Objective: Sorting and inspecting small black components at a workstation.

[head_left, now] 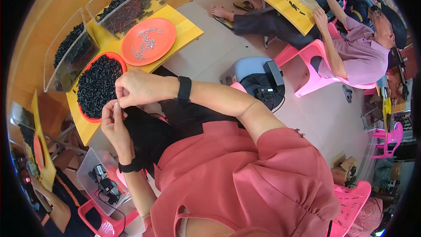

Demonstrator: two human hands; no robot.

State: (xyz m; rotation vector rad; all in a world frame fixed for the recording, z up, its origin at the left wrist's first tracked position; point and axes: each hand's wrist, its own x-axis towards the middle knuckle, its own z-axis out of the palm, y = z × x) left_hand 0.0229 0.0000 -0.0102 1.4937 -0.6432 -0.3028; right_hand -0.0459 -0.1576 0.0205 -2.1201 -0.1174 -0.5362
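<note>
My right hand [139, 88] and my left hand [115, 120] meet fingertip to fingertip above the near edge of a red-rimmed tray [124, 66]. Both are closed in a pinch; whatever lies between the fingers is too small to make out. The tray is heaped with small black tube-like pieces [99, 83]. Just beyond it, partly on the table, sits an orange plate [169, 33] with small silvery metal pins [148, 41] scattered on it. Each of my wrists wears a black band.
Two clear bins [66, 68] of black pieces stand at the back of the yellow table [186, 24]. Below left is a clear box [94, 166] with cables and dark adapters. A co-worker [359, 52] on a pink chair [313, 61] works at another yellow table. A blue-grey case [252, 68] stands between us.
</note>
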